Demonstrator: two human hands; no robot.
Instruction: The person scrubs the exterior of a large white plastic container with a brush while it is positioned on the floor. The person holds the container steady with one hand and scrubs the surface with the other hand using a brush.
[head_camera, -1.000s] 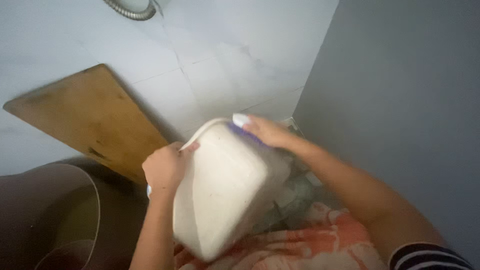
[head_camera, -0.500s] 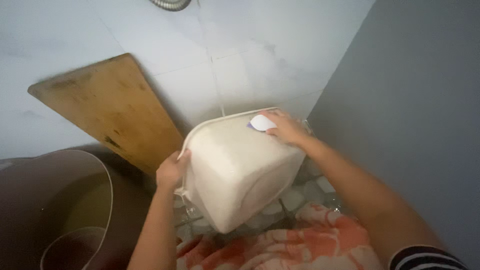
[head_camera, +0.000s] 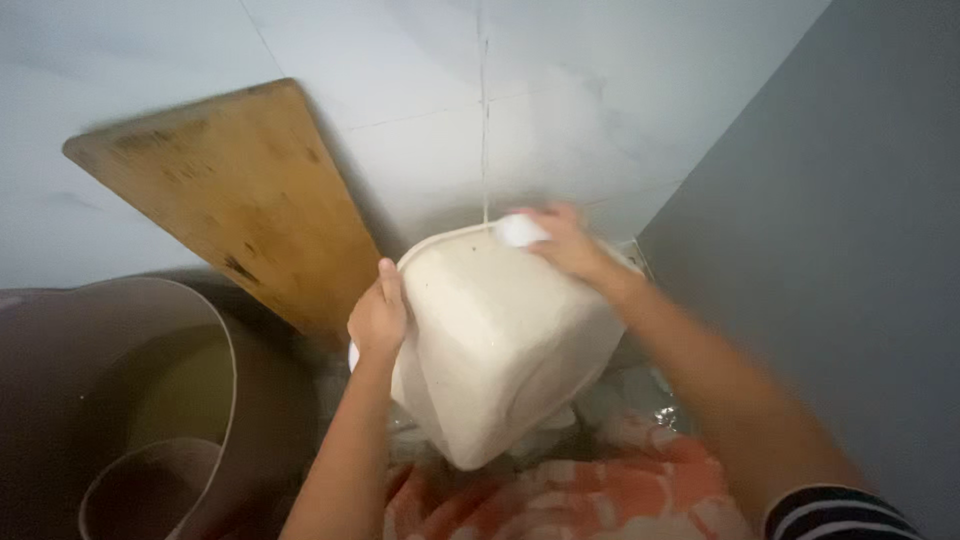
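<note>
The left hand (head_camera: 377, 320) had its fingers curled tight round the near edge of a cream plastic tub (head_camera: 500, 345), gripping it. The right hand (head_camera: 565, 243), blurred, lay flat across the tub's far edge, fingers spread and pressing a small white pad (head_camera: 520, 230) against it; how firmly they closed could not be told. The tub hung tilted, its base toward the camera, in a corner between a pale tiled wall (head_camera: 420, 100) and a grey wall (head_camera: 850, 250). A wooden board (head_camera: 240, 190) leaned left of it. A brown bucket (head_camera: 120, 400) stood lower left, orange patterned cloth (head_camera: 580, 495) below.
</note>
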